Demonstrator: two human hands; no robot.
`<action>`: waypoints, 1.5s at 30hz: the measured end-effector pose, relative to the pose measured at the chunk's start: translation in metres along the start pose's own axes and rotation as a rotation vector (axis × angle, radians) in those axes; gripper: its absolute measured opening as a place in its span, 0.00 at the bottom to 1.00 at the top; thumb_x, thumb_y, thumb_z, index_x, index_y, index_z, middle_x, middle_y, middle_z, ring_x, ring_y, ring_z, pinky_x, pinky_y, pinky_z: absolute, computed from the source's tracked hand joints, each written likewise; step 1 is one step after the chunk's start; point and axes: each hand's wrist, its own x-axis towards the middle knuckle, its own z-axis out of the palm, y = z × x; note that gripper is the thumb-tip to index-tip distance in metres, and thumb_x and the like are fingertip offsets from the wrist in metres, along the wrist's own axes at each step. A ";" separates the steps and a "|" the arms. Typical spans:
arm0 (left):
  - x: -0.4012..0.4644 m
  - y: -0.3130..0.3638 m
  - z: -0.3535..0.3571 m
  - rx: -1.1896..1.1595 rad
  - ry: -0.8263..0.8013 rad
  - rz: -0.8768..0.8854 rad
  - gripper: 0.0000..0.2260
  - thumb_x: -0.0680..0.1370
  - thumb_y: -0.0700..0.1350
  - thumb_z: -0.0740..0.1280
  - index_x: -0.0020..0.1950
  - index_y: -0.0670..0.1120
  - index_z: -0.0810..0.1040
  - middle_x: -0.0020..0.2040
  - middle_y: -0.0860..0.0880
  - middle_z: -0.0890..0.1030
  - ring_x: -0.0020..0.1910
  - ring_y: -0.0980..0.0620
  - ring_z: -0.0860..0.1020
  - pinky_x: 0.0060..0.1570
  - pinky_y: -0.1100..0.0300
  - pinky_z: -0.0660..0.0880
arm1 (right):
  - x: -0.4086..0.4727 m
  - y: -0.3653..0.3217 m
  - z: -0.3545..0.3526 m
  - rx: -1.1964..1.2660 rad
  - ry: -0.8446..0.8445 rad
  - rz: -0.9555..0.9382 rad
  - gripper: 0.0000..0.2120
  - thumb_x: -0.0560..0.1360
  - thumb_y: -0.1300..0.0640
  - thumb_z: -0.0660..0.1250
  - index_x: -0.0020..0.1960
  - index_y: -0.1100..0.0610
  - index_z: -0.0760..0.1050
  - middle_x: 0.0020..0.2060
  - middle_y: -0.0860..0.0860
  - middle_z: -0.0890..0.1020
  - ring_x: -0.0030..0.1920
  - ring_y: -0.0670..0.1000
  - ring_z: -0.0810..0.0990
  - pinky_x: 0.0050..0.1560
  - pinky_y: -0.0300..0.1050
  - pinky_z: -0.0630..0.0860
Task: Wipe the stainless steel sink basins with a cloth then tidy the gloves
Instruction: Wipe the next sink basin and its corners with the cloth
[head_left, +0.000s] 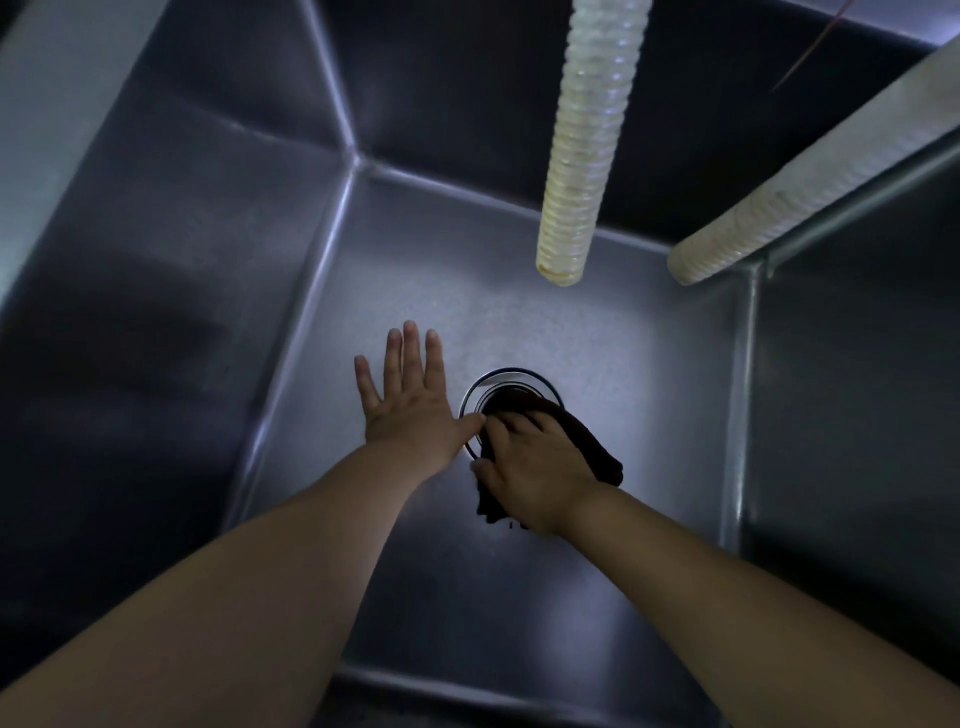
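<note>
Your right hand (535, 467) grips the dark cloth (592, 441) over the drain (511, 382); your left hand (410, 395) lies flat beside it. Cloth could snag there.

Two bare forearms reach in from the bottom edge, with no sleeves showing anywhere along them. The left hand (410, 395) and the right hand (535, 467) wear no gloves. No ring, watch or bracelet is on the fingers (410, 343) or wrists. The fingernails are short and plain.
</note>
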 end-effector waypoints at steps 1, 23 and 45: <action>0.000 0.000 0.000 0.000 -0.007 -0.002 0.47 0.72 0.71 0.53 0.65 0.49 0.19 0.64 0.48 0.18 0.62 0.50 0.18 0.58 0.44 0.20 | 0.001 0.000 0.000 -0.042 -0.007 0.005 0.30 0.79 0.40 0.47 0.73 0.59 0.59 0.68 0.54 0.70 0.71 0.52 0.61 0.71 0.46 0.49; -0.002 -0.004 -0.024 0.024 -0.262 0.040 0.62 0.65 0.62 0.71 0.53 0.48 0.12 0.55 0.47 0.11 0.57 0.46 0.14 0.54 0.42 0.19 | -0.060 0.064 0.008 -0.181 0.317 0.488 0.32 0.76 0.45 0.47 0.75 0.62 0.57 0.74 0.62 0.59 0.74 0.63 0.56 0.72 0.64 0.51; -0.025 -0.043 -0.006 0.085 -0.070 0.226 0.59 0.62 0.72 0.66 0.66 0.51 0.20 0.67 0.52 0.20 0.65 0.55 0.21 0.65 0.53 0.24 | 0.109 0.038 -0.063 -0.136 0.337 0.172 0.27 0.80 0.47 0.53 0.77 0.48 0.50 0.77 0.51 0.51 0.77 0.54 0.47 0.74 0.53 0.44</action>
